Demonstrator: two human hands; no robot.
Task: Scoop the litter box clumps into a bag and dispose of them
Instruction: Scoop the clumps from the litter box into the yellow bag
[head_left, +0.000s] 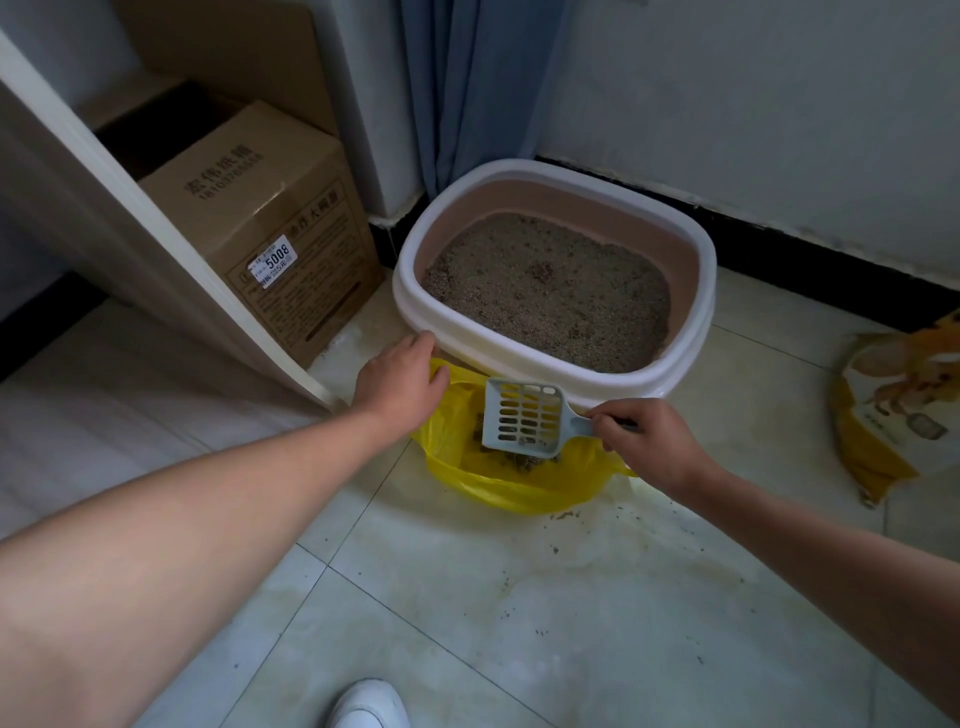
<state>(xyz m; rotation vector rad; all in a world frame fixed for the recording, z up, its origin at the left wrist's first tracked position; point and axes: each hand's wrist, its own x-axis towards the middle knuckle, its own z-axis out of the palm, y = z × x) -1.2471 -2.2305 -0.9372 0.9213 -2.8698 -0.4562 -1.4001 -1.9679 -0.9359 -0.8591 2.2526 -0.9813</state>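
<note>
A white and pink litter box (691, 291) full of grey-brown litter stands on the floor against the wall, with a darker clump (541, 270) near its middle. In front of it lies an open yellow plastic bag (498, 486) holding several clumps (524, 461). My left hand (400, 382) grips the bag's left rim and holds it open. My right hand (647, 441) holds the handle of a pale blue slotted scoop (524, 418), which is tilted over the bag's opening.
A cardboard box (280, 228) stands left of the litter box behind a white door edge (156, 249). A yellow litter sack (893, 400) lies at the right. Blue curtain (467, 93) hangs behind. Litter grains are scattered on the tiles. A white shoe (369, 704) is at the bottom.
</note>
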